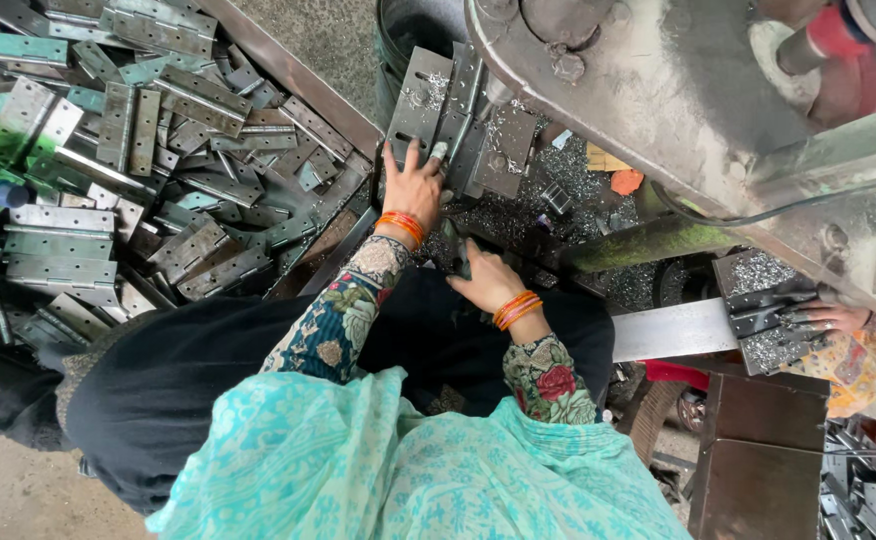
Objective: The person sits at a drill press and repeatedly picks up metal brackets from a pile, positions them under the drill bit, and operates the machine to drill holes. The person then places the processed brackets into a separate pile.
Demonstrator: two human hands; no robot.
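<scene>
Left hand point(413, 185) spread flat, fingers open, on a grey hinge plate point(423, 95) leaning beside the press. Right hand point(485, 280) curled closed around a small dark part, barely visible. Left of both, large tray point(303, 85) heaped with loose metal hinges point(158, 120).

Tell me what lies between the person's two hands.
In the head view, between the left hand on the hinge plates and the right hand lies a dark surface strewn with metal shavings, beside a small dark green part.
</scene>
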